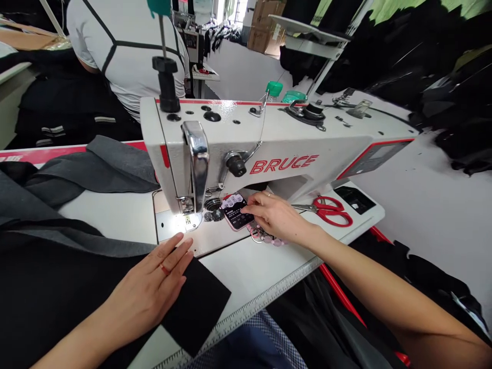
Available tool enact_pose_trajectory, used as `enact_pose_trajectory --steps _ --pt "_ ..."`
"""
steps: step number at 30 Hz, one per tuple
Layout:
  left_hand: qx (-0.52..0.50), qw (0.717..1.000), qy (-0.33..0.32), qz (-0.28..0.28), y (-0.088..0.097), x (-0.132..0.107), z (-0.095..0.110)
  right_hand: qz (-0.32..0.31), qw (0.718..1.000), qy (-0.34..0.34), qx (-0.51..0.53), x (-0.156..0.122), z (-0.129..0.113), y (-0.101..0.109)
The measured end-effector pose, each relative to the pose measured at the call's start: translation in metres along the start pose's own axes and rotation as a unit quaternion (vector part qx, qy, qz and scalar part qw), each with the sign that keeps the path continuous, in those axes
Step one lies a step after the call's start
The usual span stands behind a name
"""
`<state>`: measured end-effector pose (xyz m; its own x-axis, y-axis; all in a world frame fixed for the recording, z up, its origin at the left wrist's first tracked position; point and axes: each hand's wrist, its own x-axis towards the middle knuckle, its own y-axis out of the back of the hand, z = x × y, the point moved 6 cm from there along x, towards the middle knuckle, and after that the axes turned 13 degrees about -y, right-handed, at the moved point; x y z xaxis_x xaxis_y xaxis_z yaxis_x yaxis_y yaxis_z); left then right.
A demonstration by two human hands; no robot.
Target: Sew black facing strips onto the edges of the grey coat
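Left hand (154, 287) lies on fabric (198, 307) overlapping ruled edge (265, 296).

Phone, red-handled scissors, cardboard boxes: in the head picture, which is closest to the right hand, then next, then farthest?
From the right hand:
1. Phone, just to its left.
2. Red-handled scissors, to its right.
3. Cardboard boxes, far back.

Left hand (148, 289) on cloth (205, 310), right (277, 218) at phone (233, 212)

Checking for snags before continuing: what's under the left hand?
Black cloth shows on both sides of the left hand, apparently continuing beneath; whatever the hand covers can't be seen.
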<state>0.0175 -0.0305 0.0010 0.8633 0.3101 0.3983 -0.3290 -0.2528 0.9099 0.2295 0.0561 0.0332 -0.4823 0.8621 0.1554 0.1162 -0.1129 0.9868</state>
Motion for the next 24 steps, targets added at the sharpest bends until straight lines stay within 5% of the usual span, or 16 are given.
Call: enact_pose_trajectory --steps 17,24 --pt "-0.034 0.999 -0.018 -0.002 -0.005 -0.004 0.001 -0.009 1.0 -0.013 0.007 0.001 0.001 -0.011" --pt "-0.069 0.997 -0.03 0.006 -0.003 -0.006 0.003 0.045 0.985 -0.163 -0.031 0.041 0.051 0.003"
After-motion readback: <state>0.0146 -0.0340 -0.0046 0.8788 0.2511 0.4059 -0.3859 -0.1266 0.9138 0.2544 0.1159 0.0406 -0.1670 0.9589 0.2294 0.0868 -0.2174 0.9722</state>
